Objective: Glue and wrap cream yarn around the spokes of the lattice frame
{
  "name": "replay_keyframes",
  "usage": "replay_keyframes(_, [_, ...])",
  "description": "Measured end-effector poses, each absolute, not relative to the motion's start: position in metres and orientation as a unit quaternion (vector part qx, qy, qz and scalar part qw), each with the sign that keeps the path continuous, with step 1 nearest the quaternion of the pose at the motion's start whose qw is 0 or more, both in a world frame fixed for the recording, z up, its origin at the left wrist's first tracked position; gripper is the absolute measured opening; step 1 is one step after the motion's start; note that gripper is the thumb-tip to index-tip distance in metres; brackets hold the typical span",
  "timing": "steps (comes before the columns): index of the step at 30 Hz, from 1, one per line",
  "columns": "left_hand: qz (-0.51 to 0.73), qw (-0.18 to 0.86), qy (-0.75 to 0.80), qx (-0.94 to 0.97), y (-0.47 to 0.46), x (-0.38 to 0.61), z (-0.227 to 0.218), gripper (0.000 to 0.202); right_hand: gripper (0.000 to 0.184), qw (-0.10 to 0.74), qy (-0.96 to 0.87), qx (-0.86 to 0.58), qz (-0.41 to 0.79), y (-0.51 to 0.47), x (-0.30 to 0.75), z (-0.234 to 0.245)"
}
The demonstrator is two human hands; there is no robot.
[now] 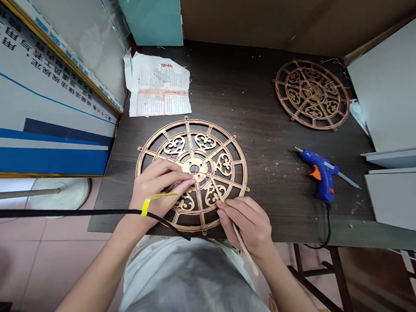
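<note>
A round openwork wooden wheel (226,142) with scroll cutouts and thin reddish wires along its ribs lies flat on the dark table in front of me. My left hand (159,183) rests over its left side, thumb and fingertips pressed together beside the centre hole; whatever they pinch is too small to make out. In my right hand (248,220), closed like a pen grip, is a thin pale wooden stick (240,236). Its tip touches or nearly touches the wheel's hub. A black cable (93,211) with a yellow tag crosses in front of my left wrist.
A blue glue gun (319,171) with a glue stick lies on the right, its cord over the table edge. A second wooden wheel (313,111) sits behind it. Printed paper (162,103) lies at back left. Boards stand along both sides, and a wooden chair (373,286) is below right.
</note>
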State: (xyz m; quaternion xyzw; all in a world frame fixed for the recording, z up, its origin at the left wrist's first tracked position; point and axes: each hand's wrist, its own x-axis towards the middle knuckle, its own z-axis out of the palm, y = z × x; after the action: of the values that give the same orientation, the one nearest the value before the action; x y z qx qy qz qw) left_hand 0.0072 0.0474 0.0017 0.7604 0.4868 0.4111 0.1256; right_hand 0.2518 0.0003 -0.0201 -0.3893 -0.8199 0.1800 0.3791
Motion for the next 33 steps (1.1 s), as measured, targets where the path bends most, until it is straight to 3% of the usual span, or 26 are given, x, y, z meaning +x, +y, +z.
replay_keyframes(8, [0.399,0.162,0.496,0.754,0.0474,0.01,0.005,0.016,0.038,0.381,-0.818,-0.389,0.183,0.0004,0.252,-0.0201])
replay_keyframes(18, [0.401,0.145,0.492,0.759,0.0482,0.0115,0.0026,0.006,0.038,0.381,-0.818,-0.389,0.183,0.0004,0.2522,-0.0202])
replay_keyframes(23, [0.376,0.154,0.487,0.773,0.0485,0.0122,0.0031,0.016,0.036,0.376,-0.82,-0.394,0.176,0.0003,0.2524,-0.0197])
replay_keyframes(28, [0.398,0.157,0.498,0.754,0.0485,0.0152,0.0033,0.005,0.036,0.379,-0.819,-0.393,0.178,0.0004,0.252,-0.0199])
replay_keyframes(33, [0.408,0.139,0.501,0.751,0.0501,0.0164,0.0036,0.012,0.036,0.382,-0.818,-0.391,0.18,0.0005,0.2514,-0.0196])
